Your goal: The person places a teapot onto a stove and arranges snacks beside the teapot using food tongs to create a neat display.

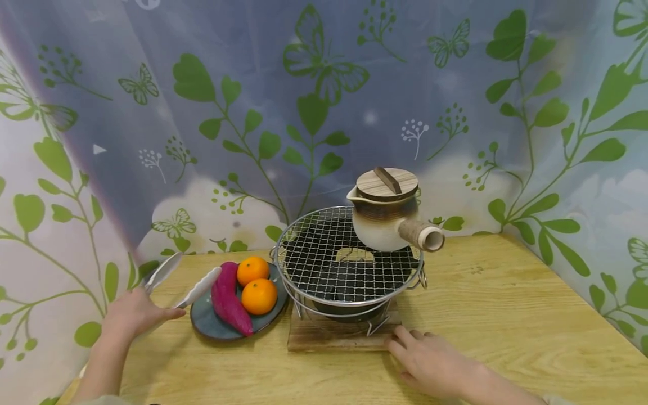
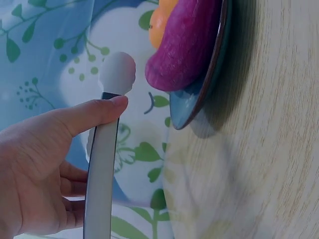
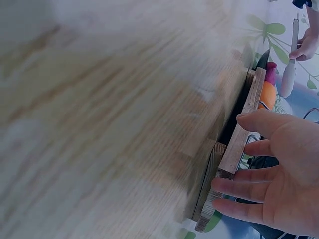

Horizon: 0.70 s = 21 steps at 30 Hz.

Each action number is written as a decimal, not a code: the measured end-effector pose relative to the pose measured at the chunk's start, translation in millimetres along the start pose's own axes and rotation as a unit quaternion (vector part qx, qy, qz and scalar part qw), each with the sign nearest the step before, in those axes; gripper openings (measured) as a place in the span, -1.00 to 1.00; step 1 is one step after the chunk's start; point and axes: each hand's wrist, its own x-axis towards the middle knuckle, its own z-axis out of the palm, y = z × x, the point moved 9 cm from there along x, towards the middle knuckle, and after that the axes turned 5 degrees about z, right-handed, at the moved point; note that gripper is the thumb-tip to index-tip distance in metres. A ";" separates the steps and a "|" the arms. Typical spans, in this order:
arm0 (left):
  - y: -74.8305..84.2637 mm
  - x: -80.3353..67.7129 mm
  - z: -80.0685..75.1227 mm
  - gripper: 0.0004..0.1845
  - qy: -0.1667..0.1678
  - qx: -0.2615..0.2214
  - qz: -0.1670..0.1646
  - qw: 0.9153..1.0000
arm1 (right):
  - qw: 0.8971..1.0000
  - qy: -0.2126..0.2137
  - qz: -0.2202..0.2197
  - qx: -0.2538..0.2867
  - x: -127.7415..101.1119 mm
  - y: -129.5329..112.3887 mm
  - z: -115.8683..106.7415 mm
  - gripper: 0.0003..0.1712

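Wooden base (image 1: 336,340), probably weighty beneath the grill (image 1: 314,270), meets the right hand (image 1: 430,358) at one corner, fingers nearly straight, grip unclear. Near the plate (image 1: 203,322), the left hand (image 1: 133,313) holds probably light, springy tongs (image 2: 101,172) between parted thumb and fingers, best taken mid-arm.

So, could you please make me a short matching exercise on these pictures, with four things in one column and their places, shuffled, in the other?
Things
1. Tongs
2. Lidded pot
3. Purple sweet potato
4. Wooden board

Places
A. On the plate, beside two oranges
B. Below the wire mesh, at the fingertips of the right hand
C. Held in the left hand
D. On top of the wire mesh, toward its right side in the head view

Right pairs: 1-C, 2-D, 3-A, 4-B
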 end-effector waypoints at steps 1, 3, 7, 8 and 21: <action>2.8 -0.6 -0.8 0.11 0.000 0.002 0.004 1.000 | 1.000 0.001 0.000 0.000 0.0 -0.2 0.2 -0.42; 8.6 -1.8 -2.5 0.13 0.002 0.007 0.010 1.000 | 1.000 0.005 0.000 0.001 0.1 -0.5 0.3 -0.42; 20.6 -3.9 -5.9 0.13 0.006 0.013 0.020 1.000 | 1.000 0.009 0.000 -0.001 0.9 -0.8 -0.4 -0.41; 23.8 -4.4 -6.7 0.12 0.012 0.015 0.025 1.000 | 1.000 0.011 0.000 -0.003 0.7 -0.8 -0.4 -0.41; 61.2 -13.7 -6.1 0.06 0.034 0.018 0.063 0.997 | 0.998 0.051 -0.011 -0.031 -0.9 -3.5 -3.6 -0.38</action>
